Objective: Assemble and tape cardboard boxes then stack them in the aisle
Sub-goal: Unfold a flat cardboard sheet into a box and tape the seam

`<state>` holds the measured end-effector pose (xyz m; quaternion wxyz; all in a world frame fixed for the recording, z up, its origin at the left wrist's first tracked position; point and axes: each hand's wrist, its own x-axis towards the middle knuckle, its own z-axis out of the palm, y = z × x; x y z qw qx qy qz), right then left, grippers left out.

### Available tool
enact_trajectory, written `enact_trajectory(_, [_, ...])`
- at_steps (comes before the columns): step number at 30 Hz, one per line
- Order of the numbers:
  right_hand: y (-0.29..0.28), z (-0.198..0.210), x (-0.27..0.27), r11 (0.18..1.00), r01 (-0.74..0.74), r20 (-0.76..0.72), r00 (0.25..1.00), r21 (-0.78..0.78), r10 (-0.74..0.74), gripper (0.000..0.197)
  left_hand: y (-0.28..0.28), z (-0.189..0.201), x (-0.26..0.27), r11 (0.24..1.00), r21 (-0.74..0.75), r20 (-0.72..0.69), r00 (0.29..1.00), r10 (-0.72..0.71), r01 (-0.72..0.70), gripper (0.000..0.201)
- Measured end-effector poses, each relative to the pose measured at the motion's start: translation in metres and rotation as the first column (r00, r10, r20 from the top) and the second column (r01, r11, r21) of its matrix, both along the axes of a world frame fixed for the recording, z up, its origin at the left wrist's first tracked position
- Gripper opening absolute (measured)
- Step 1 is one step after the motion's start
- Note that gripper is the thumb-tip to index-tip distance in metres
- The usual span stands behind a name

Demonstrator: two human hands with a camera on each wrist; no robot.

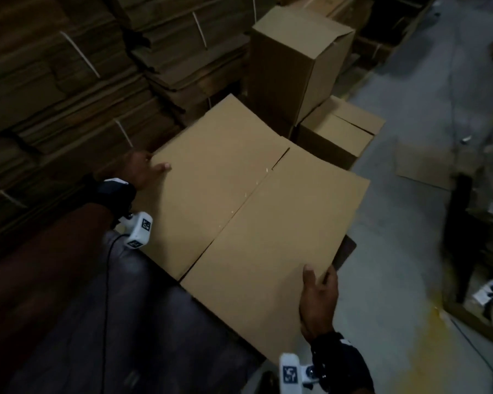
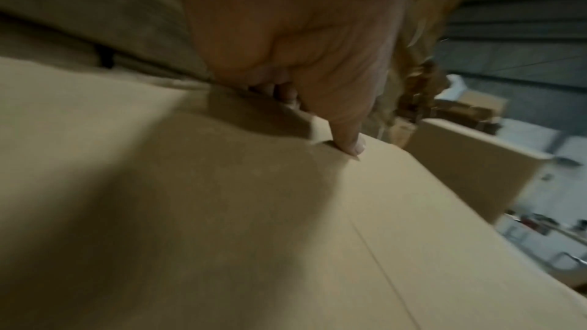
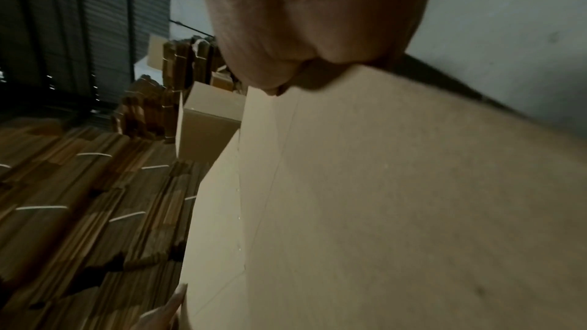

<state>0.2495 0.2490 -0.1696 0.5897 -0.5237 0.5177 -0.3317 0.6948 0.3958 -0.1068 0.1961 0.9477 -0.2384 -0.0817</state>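
A flattened cardboard box (image 1: pixel 248 200) is held out in front of the person, over the lap and above the grey floor (image 1: pixel 416 155), with its slotted flaps lying in one plane with its panels. It is gripped at two opposite edges: the left hand (image 1: pixel 143 172) is closed on the far left edge, with the thumb laid on the upper face and the fingers curled underneath, as the left wrist view confirms; the right hand (image 1: pixel 319 297) is closed on the near right corner, thumb on top and fingers wrapped under the edge. The sheet is judged to be light but broad and awkward; a slight bow is seen across its face, so it is likely to flex and sag if it is held at one edge only. The corrugated board is judged stiff along its flutes and weak at the scored creases and the slits between flaps, where it will fold readily. The surface looks dry and matt, so little slipping is expected, though the edges could crush or tear under a hard pinch. To open it into a tube, opposite creased edges are best taken and pushed toward each other, not the free flaps. Behind the sheet an upright assembled box (image 1: pixel 293 66) and a lower one (image 1: pixel 336 135) are standing on the floor beside strapped bundles of flat cartons (image 1: pixel 69 81), well apart from the hands.
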Motion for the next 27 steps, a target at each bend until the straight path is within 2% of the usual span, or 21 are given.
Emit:
enact_trajectory(4, [0.021, -0.009, 0.033, 0.994, 0.042, -0.101, 0.994, 0.101, -0.032, 0.072, 0.004, -0.045, 0.040, 0.997, -0.079, -0.061, 0.998, -0.005, 0.000, 0.057])
enact_trajectory(10, [0.025, -0.016, 0.069, 0.999, 0.010, -0.241, 0.970, 0.050, 0.002, 0.081, 0.010, -0.075, 0.065, 0.938, -0.289, -0.190, 0.972, 0.140, -0.192, 0.072])
enact_trajectory(12, [0.022, -0.013, 0.080, 0.998, -0.007, -0.252, 0.967, 0.061, 0.022, 0.081, 0.009, -0.081, 0.072, 0.936, -0.295, -0.239, 0.963, 0.123, -0.193, 0.078])
enact_trajectory(15, [0.018, -0.012, 0.093, 0.999, 0.020, -0.281, 0.960, 0.030, -0.011, 0.082, 0.006, -0.085, 0.075, 0.929, -0.285, -0.294, 0.944, 0.151, -0.237, 0.070])
enact_trajectory(18, [0.016, -0.017, 0.095, 0.999, 0.049, -0.321, 0.946, 0.019, -0.040, 0.077, -0.001, -0.093, 0.076, 0.892, -0.325, -0.279, 0.933, 0.227, -0.314, 0.073])
enact_trajectory(22, [0.015, -0.013, 0.095, 0.996, 0.037, -0.419, 0.906, -0.080, -0.067, 0.072, -0.001, -0.100, 0.081, 0.887, -0.299, -0.254, 0.926, 0.281, -0.351, 0.098])
enact_trajectory(24, [0.017, -0.002, 0.097, 0.993, 0.037, -0.440, 0.894, -0.109, -0.082, 0.070, -0.001, -0.098, 0.077, 0.909, -0.258, -0.245, 0.932, 0.267, -0.328, 0.096])
enact_trajectory(27, [0.011, -0.016, 0.091, 0.990, 0.017, -0.428, 0.900, -0.139, -0.075, 0.072, -0.004, -0.084, 0.062, 0.939, -0.262, -0.134, 0.972, 0.194, -0.223, 0.083])
